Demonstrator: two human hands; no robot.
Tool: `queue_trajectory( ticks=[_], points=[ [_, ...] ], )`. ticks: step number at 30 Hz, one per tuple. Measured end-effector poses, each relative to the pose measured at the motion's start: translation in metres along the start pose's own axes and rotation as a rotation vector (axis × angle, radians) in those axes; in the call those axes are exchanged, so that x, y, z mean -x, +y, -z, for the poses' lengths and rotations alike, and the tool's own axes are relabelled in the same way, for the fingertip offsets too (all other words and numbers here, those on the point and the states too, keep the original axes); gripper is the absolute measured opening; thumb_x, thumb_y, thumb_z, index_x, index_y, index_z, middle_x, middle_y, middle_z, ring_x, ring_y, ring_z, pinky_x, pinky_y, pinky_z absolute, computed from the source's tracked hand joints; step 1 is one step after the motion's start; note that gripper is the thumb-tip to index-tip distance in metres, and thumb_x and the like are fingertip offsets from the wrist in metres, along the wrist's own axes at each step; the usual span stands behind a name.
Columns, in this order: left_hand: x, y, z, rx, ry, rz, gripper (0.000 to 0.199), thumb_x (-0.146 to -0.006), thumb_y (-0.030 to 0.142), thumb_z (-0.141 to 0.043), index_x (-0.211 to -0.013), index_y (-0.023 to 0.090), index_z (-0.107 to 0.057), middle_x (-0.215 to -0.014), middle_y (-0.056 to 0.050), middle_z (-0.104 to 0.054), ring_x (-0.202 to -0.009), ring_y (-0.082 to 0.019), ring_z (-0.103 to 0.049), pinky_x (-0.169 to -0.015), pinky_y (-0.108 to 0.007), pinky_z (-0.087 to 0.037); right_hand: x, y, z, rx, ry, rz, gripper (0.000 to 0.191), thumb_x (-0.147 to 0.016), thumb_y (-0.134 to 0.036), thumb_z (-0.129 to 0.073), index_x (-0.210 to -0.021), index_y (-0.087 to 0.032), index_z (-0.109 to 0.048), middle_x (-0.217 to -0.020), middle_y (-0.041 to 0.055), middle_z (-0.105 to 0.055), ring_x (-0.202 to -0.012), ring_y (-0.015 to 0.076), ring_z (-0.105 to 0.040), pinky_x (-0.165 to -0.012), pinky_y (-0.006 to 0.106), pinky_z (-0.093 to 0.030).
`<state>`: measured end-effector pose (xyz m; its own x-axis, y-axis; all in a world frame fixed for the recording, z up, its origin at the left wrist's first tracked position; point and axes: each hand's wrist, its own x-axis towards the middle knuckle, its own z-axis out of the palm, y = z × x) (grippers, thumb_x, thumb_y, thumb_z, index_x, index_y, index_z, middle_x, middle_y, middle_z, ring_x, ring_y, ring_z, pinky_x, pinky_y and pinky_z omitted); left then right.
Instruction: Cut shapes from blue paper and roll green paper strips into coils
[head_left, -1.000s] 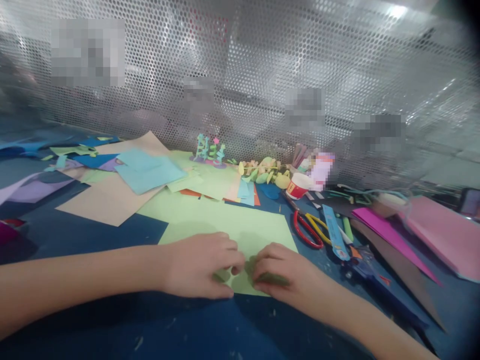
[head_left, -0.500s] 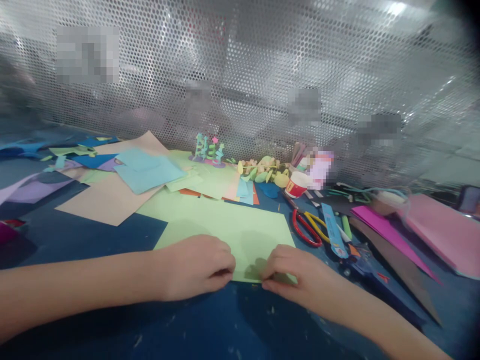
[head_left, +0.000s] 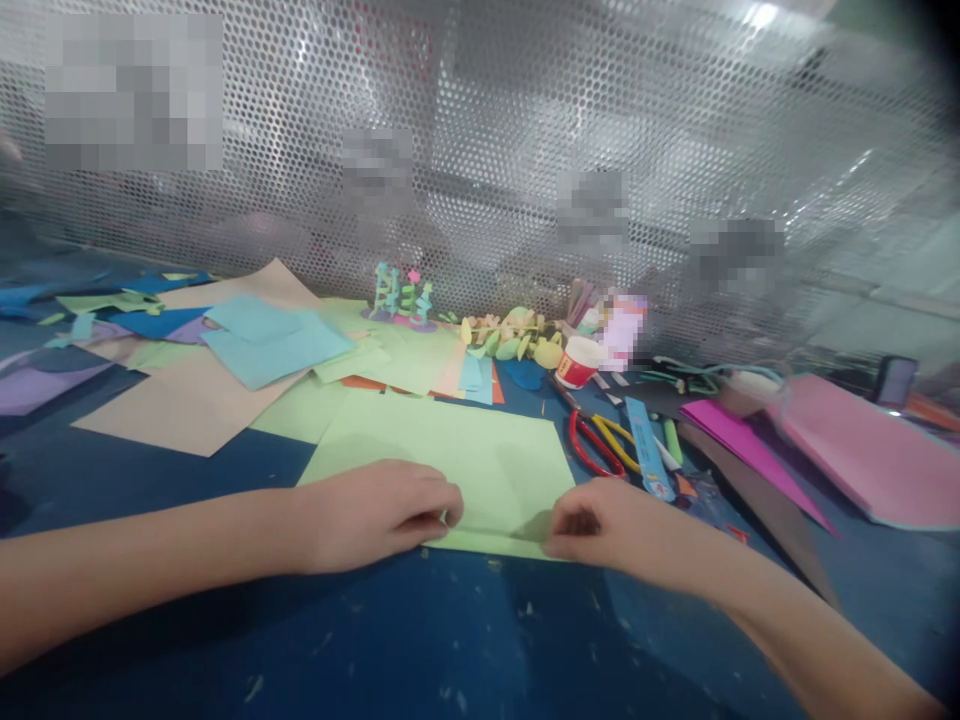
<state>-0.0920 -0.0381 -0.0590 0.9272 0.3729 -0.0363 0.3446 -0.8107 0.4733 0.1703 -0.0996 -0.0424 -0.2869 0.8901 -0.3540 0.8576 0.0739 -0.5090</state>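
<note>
A light green sheet of paper (head_left: 450,440) lies flat on the dark blue table in front of me. My left hand (head_left: 397,510) rests on its near left part, thumb and fingers pinched together at the near edge. At the near right corner my right hand (head_left: 592,520) has its fingertips closed on the same sheet. A faint line runs along the near edge between the two hands, like a narrow crease. Under the sheet's far left side, another green sheet (head_left: 289,412) shows.
Red-and-yellow-handled scissors (head_left: 596,450) and a blue cutter (head_left: 649,448) lie right of the sheet. Behind stand a white-and-red tub (head_left: 578,362) and small paper plants (head_left: 401,300). Blue and beige papers (head_left: 187,410) spread left; a pink stack (head_left: 862,445) lies far right. Perforated metal (head_left: 480,180) closes the back.
My right hand has slid rightward along the near edge to the corner, widening the gap between my hands. A faint line now shows along that edge. The view has shifted slightly right.
</note>
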Motion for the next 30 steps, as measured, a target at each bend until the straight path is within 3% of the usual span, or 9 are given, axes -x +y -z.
queue_trajectory(
  ticks=[16, 21, 25, 30],
  points=[
    [0.0004, -0.0006, -0.003, -0.159, 0.013, -0.102, 0.019, -0.093, 0.02, -0.037, -0.097, 0.021, -0.056, -0.08, -0.003, -0.056, -0.068, -0.015, -0.053, -0.061, -0.024, -0.037, -0.0035, 0.0028, -0.0026, 0.057, 0.019, -0.055, 0.03, -0.076, -0.044, -0.058, -0.063, -0.018, -0.054, -0.059, -0.0021, -0.054, -0.054, 0.0118, -0.047, -0.049, 0.024, -0.029],
    [0.0022, -0.0014, -0.0031, -0.292, 0.009, -0.176, 0.038, -0.09, 0.017, -0.04, -0.124, 0.032, -0.05, -0.082, -0.003, -0.054, -0.065, -0.015, -0.052, -0.055, -0.023, -0.034, -0.003, 0.0017, -0.0029, 0.065, 0.011, -0.046, 0.027, -0.077, -0.041, -0.058, -0.064, -0.018, -0.054, -0.061, -0.0015, -0.055, -0.056, 0.0122, -0.048, -0.049, 0.023, -0.029],
    [0.003, -0.002, -0.0038, -0.346, -0.012, -0.173, 0.046, -0.088, 0.016, -0.041, -0.128, 0.04, -0.046, -0.087, -0.002, -0.052, -0.062, -0.013, -0.049, -0.054, -0.022, -0.032, -0.0031, 0.0043, -0.0047, 0.06, 0.013, -0.041, 0.024, -0.077, -0.038, -0.057, -0.064, -0.018, -0.054, -0.062, -0.0016, -0.055, -0.057, 0.012, -0.048, -0.05, 0.023, -0.03],
    [0.0017, 0.0005, -0.004, -0.396, -0.09, -0.146, 0.047, -0.09, 0.017, -0.041, -0.131, 0.041, -0.042, -0.093, -0.002, -0.053, -0.07, -0.016, -0.051, -0.06, -0.023, -0.033, -0.0029, 0.0072, -0.005, 0.061, 0.007, -0.02, 0.021, -0.077, -0.035, -0.057, -0.065, -0.018, -0.054, -0.062, -0.0016, -0.055, -0.057, 0.0117, -0.048, -0.05, 0.023, -0.031]
  ],
)
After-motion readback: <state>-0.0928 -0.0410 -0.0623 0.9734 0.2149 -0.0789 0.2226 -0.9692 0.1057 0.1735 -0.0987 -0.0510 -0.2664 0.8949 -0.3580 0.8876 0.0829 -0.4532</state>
